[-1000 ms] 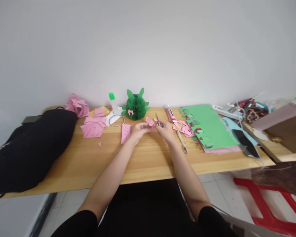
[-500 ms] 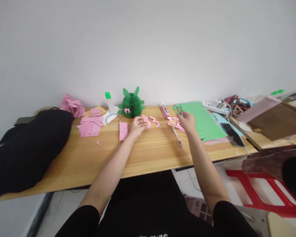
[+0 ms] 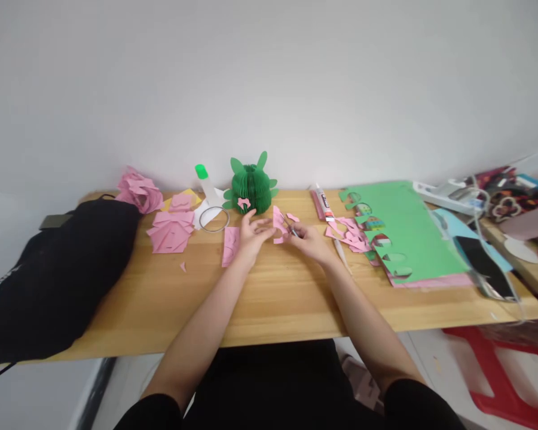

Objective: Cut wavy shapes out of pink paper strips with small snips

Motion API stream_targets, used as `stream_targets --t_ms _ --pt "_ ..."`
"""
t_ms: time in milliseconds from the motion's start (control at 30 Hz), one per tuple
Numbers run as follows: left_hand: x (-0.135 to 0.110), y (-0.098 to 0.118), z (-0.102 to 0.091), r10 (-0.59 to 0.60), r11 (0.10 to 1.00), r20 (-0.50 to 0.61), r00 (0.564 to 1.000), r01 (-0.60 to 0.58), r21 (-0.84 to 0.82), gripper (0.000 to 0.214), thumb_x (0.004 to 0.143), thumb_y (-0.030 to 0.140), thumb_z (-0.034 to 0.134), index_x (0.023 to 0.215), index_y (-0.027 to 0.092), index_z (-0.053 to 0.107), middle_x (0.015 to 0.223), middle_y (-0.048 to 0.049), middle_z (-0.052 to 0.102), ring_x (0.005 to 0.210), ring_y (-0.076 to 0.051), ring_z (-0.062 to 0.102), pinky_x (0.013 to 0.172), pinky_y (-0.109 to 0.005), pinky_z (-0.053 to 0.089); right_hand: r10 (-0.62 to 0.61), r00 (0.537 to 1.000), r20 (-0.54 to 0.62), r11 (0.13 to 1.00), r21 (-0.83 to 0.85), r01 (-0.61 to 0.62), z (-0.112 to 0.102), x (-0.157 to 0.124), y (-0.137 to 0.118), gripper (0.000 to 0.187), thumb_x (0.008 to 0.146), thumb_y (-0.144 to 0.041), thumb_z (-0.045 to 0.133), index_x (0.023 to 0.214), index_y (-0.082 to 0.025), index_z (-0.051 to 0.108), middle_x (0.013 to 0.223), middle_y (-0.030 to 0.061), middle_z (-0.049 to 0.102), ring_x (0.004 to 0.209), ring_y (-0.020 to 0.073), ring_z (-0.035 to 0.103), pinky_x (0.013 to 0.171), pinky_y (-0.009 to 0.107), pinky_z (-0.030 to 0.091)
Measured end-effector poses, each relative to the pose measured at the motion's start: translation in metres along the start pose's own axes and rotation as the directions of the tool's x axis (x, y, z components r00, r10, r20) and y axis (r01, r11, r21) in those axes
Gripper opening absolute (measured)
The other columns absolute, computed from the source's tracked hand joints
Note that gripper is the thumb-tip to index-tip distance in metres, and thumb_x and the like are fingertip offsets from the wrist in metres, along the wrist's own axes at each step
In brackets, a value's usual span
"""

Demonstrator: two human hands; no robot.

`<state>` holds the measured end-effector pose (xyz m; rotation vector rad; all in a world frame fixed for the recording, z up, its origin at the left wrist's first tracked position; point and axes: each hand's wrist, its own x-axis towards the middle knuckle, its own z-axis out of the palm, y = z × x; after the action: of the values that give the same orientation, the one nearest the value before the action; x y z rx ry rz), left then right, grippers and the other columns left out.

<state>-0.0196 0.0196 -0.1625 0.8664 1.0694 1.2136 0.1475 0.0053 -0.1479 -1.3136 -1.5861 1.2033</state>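
Observation:
My left hand (image 3: 252, 237) pinches the left edge of a curved pink paper cut-out (image 3: 278, 218) just above the table. Small scissors (image 3: 290, 226) sit in my right hand (image 3: 311, 242), their blades against the paper. A smaller pink scrap (image 3: 292, 217) lies just behind the blades. Behind my left hand stands a green honeycomb paper figure (image 3: 251, 190) with leaf shapes and a small pink piece on its front. A folded pink paper with drawn lines (image 3: 230, 246) lies beside my left wrist.
Right of my hands are pink offcuts (image 3: 350, 233), a pen-like tool (image 3: 342, 254), a glue tube (image 3: 323, 205) and green sheets (image 3: 412, 233). Leftward lie a metal ring (image 3: 214, 229), a green-capped bottle (image 3: 206, 182), pink papers (image 3: 170, 233) and a black bag (image 3: 67, 269).
My right hand has come left from beside the green sheets, bringing the scissors to the pink paper. My left hand has stayed near the cut-out. The view has turned slightly.

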Motion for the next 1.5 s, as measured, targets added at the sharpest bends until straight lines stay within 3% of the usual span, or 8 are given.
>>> stream_targets --t_ms 67,133,267,467,567,767,967,1500 --pt "-0.001 0.004 -0.003 -0.023 1.000 0.000 1.000 0.023 -0.016 0.054 0.074 0.018 0.077 0.122 0.019 0.054 0.095 -0.0029 0.071 0.083 -0.015 0.068 0.076 -0.029 0.052 -0.001 0.998 0.056 0.999 0.042 -0.001 -0.007 -0.006 -0.002 0.030 0.077 -0.034 0.072 0.060 -0.017 0.055 0.056 -0.0070 0.042 0.054 0.0101 0.040 0.054 0.024 0.034" --pt "-0.002 0.007 -0.004 -0.042 0.999 0.011 0.999 0.042 -0.014 0.044 0.068 0.021 0.079 0.108 0.017 0.060 0.081 -0.0008 0.071 0.074 -0.014 0.068 0.072 -0.027 0.049 0.000 0.997 0.078 0.997 0.079 -0.006 -0.015 -0.010 -0.006 0.030 0.074 -0.035 0.070 0.057 -0.018 0.052 0.055 -0.0071 0.038 0.053 0.0097 0.035 0.053 0.024 0.028" --pt "-0.007 0.012 -0.004 -0.072 0.997 0.037 0.997 0.073 -0.012 0.035 0.062 0.025 0.081 0.092 0.017 0.065 0.072 0.0007 0.070 0.069 -0.013 0.067 0.070 -0.027 0.047 0.015 0.999 0.031 0.992 0.123 -0.019 -0.026 -0.013 -0.014 0.024 0.078 -0.034 0.062 0.063 -0.021 0.051 0.056 -0.0073 0.034 0.051 0.0100 0.028 0.051 0.025 0.020" --pt "-0.012 0.011 0.003 -0.138 0.990 0.116 0.984 0.139 -0.006 0.028 0.066 0.036 0.080 0.077 0.013 0.069 0.065 -0.0031 0.070 0.057 -0.014 0.065 0.060 -0.028 0.047 0.033 0.982 0.187 0.988 0.140 -0.060 -0.029 -0.016 -0.021 0.024 0.074 -0.035 0.065 0.061 -0.020 0.051 0.055 -0.0070 0.036 0.051 0.0100 0.030 0.051 0.026 0.022" --pt "-0.012 0.011 0.004 -0.114 0.993 0.111 0.987 0.116 -0.012 0.022 0.066 0.032 0.080 0.070 0.014 0.068 0.063 -0.0014 0.069 0.055 -0.011 0.063 0.059 -0.026 0.047 0.028 0.971 0.238 0.990 0.124 -0.059 -0.027 -0.014 -0.020 0.024 0.072 -0.034 0.066 0.061 -0.019 0.051 0.058 -0.0065 0.037 0.054 0.0106 0.032 0.053 0.027 0.024" --pt "-0.013 0.012 0.004 -0.116 0.993 0.106 0.988 0.118 -0.009 0.016 0.071 0.027 0.076 0.071 0.013 0.066 0.066 -0.0021 0.070 0.054 -0.010 0.062 0.057 -0.024 0.045 0.009 0.966 0.258 0.995 0.094 -0.034 -0.030 -0.014 -0.019 0.027 0.077 -0.032 0.062 0.059 -0.021 0.044 0.059 -0.0073 0.031 0.055 0.0106 0.027 0.055 0.028 0.021" --pt "-0.017 0.012 0.008 -0.116 0.993 0.094 0.989 0.116 0.004 0.032 0.067 0.020 0.079 0.088 0.018 0.054 0.060 0.0033 0.068 0.050 -0.012 0.062 0.051 -0.023 0.043 -0.003 0.955 0.296 0.996 0.086 -0.024 -0.029 -0.016 -0.023 0.023 0.075 -0.030 0.062 0.060 -0.020 0.048 0.058 -0.0070 0.036 0.054 0.0106 0.031 0.054 0.027 0.024" --pt "-0.014 0.013 0.006 -0.020 0.998 0.050 0.999 0.017 0.066 0.027 0.059 0.021 0.083 0.080 0.015 0.069 0.070 -0.0014 0.073 0.054 -0.011 0.062 0.058 -0.026 0.050 0.035 0.999 -0.034 0.990 0.136 -0.030 -0.035 -0.012 -0.008 0.014 0.074 -0.031 0.061 0.070 -0.019 0.057 0.054 -0.0067 0.044 0.046 0.0092 0.032 0.045 0.025 0.021"
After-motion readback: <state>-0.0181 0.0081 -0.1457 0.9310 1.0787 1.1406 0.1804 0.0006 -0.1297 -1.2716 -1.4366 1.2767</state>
